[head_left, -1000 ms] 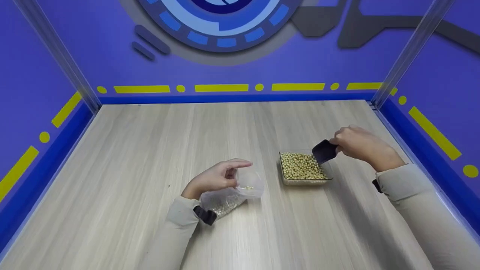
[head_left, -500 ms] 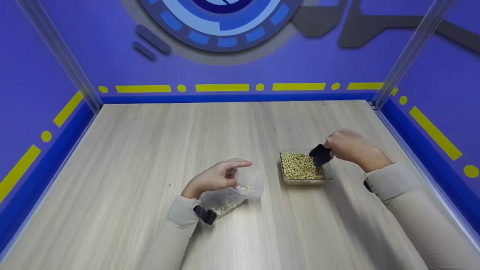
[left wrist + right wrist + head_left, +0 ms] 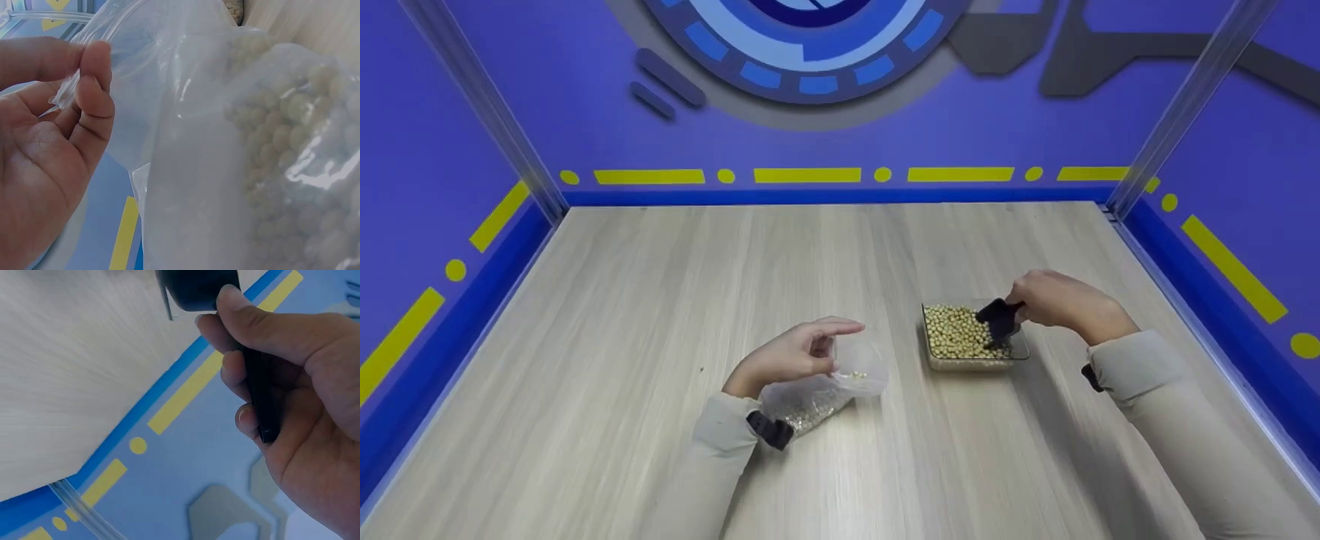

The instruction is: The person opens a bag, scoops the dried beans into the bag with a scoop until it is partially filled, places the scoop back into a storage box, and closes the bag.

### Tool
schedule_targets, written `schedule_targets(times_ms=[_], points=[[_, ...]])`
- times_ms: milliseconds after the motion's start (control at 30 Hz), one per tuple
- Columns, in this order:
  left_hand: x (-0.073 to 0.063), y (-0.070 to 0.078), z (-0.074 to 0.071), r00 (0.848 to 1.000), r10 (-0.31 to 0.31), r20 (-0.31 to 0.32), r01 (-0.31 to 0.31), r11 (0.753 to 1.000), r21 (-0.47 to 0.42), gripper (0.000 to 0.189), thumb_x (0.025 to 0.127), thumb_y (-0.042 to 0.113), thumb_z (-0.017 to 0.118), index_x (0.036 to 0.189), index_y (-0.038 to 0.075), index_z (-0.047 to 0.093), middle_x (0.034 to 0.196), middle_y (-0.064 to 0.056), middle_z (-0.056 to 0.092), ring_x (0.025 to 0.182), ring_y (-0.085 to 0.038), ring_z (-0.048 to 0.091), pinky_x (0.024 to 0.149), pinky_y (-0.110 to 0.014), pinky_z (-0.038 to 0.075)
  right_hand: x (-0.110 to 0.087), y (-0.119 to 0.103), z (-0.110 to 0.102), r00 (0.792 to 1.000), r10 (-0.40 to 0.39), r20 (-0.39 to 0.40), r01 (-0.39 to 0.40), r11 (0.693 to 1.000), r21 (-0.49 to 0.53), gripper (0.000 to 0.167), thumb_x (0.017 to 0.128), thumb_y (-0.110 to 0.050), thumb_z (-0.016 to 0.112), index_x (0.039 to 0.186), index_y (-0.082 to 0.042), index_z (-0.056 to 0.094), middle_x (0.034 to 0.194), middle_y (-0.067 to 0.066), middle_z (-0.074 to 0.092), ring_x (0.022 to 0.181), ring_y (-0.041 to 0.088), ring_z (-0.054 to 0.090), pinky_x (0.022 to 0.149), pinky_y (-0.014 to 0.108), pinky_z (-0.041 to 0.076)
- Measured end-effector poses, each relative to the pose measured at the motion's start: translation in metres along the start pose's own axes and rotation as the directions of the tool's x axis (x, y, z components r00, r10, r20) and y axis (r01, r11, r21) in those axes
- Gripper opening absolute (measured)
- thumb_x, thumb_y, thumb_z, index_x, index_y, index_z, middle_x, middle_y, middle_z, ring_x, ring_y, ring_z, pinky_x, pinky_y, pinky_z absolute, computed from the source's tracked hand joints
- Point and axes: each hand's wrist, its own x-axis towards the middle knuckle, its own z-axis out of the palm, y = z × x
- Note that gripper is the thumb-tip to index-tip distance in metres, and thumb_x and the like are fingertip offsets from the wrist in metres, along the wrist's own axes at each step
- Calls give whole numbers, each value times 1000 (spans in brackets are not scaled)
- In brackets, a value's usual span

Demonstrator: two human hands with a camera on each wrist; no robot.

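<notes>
My left hand [image 3: 795, 351] pinches the edge of a clear plastic bag [image 3: 810, 401], whose mouth faces right toward the container. Pale round beans [image 3: 281, 132] fill part of the bag in the left wrist view. My right hand [image 3: 1054, 298] grips the handle of a black scoop [image 3: 1001, 319], fingers curled round it as the right wrist view shows. The scoop's blade is down among yellowish beans [image 3: 956, 330] in a clear rectangular container [image 3: 971, 366]. How many beans the blade carries is hidden.
The container and bag rest on a pale wood-grain table [image 3: 697, 262], the container to the right of the bag. Blue panels [image 3: 840, 142] with yellow marks enclose the back and both sides. A small dark speck [image 3: 702, 369] lies left of the left hand.
My right hand has moved left and down, pushing the scoop from the container's back right corner deeper into the beans. The left hand and bag have stayed still.
</notes>
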Motion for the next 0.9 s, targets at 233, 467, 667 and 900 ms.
schedule_targets(times_ms=[233,467,667,900], points=[[0,0,0,1000,9,4,-9,1000,-14,62,82,-10,55,142,-1,43,139,-24,46,69,-5,41,63,-16,38,-2,15,10,1000,-9,28,6,992,130,8,84,-2,68,86,-5,75,79,5,71,63,11,47,56,26,38],[1,-2,0,1000,-10,1,10,1000,-22,63,82,-10,56,143,1,43,133,-23,50,68,-5,40,63,-16,37,-5,23,23,1000,-22,-21,26,982,185,16,83,3,66,97,-1,74,80,5,68,66,12,48,57,27,40],[0,-1,-1,1000,-5,1,5,1000,-9,62,83,-9,56,143,0,43,130,-22,51,68,-5,39,63,-17,37,-8,28,32,997,-25,-74,41,975,217,24,83,5,65,105,2,73,83,8,69,68,11,53,58,27,43],[0,-2,-1,1000,-7,6,7,1000,-15,61,84,-9,55,143,1,43,123,-25,52,68,-5,39,62,-17,38,-12,30,40,995,-16,-97,40,967,253,30,84,7,63,114,4,69,93,14,71,76,17,62,61,30,48]])
